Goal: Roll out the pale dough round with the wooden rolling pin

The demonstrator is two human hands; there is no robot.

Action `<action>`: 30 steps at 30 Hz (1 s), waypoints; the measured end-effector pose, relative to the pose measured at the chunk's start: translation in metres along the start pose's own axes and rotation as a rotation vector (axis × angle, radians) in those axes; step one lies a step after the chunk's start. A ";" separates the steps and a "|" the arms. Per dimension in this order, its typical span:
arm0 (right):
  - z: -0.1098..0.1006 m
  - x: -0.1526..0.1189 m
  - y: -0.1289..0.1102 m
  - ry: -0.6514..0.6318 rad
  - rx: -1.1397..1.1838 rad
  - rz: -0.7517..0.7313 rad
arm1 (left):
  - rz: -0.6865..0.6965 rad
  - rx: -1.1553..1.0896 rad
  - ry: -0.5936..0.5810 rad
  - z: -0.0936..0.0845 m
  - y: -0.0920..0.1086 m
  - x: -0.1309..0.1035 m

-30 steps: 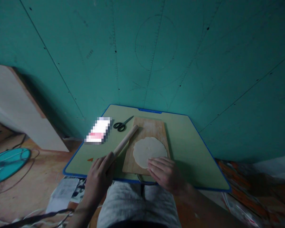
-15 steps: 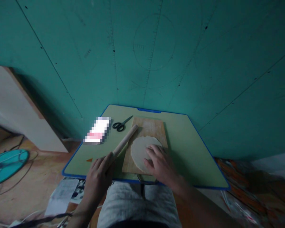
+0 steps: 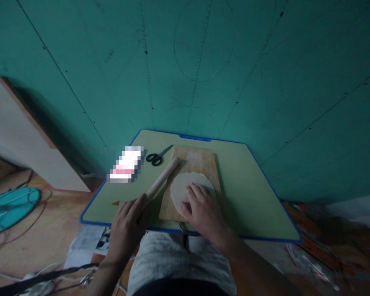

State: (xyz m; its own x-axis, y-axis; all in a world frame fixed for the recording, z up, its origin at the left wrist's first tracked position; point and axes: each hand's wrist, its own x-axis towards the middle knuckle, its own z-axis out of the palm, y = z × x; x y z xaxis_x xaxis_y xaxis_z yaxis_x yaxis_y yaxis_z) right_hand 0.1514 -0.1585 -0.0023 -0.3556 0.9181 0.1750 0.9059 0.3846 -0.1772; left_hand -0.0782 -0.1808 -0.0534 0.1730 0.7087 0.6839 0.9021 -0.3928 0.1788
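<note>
My left hand (image 3: 128, 222) is wrapped round the near end of a wooden rolling pin (image 3: 163, 177). The pin slants up to the right, its far end over the left edge of a wooden board (image 3: 195, 157). A flat, round sheet of pale dough (image 3: 180, 190) lies on the board's near part. My right hand (image 3: 202, 207) rests on the dough's right side, fingers spread a little and nothing seen in them. Black-handled scissors (image 3: 156, 159) lie left of the board, blades pointing up and right.
The low table (image 3: 249, 197) has a blue rim and stands against a green wall (image 3: 185, 53). A blurred-out phone-like object (image 3: 126, 164) lies at its left edge. Papers and cables are on the floor at the left; a pale panel leans there.
My right hand has shifted slightly left over the dough, its fingertips nearer the middle. The left hand still holds the pin. The camera view has shifted a little.
</note>
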 end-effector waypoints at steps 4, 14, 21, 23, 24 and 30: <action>0.003 -0.003 -0.002 0.001 -0.014 0.010 | -0.005 0.006 -0.004 0.000 0.000 0.000; -0.001 -0.005 0.002 -0.035 0.051 0.019 | 0.017 -0.012 0.012 0.001 -0.001 -0.001; 0.000 0.000 0.004 -0.039 0.040 -0.010 | -0.005 -0.016 -0.003 0.001 0.000 -0.002; -0.001 0.002 0.002 -0.037 0.034 -0.006 | -0.014 -0.019 -0.019 0.000 0.000 -0.003; -0.001 0.003 0.001 -0.033 0.031 -0.001 | -0.019 -0.022 -0.028 -0.001 0.000 -0.003; -0.004 0.013 -0.002 -0.021 0.013 0.035 | -0.045 -0.025 -0.051 -0.002 -0.001 -0.004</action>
State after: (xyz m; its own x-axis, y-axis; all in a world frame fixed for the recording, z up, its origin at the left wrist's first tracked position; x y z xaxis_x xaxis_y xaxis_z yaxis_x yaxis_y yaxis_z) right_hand 0.1461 -0.1479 0.0041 -0.3289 0.9327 0.1479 0.9147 0.3536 -0.1958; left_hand -0.0806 -0.1838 -0.0549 0.1527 0.7551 0.6376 0.8995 -0.3734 0.2267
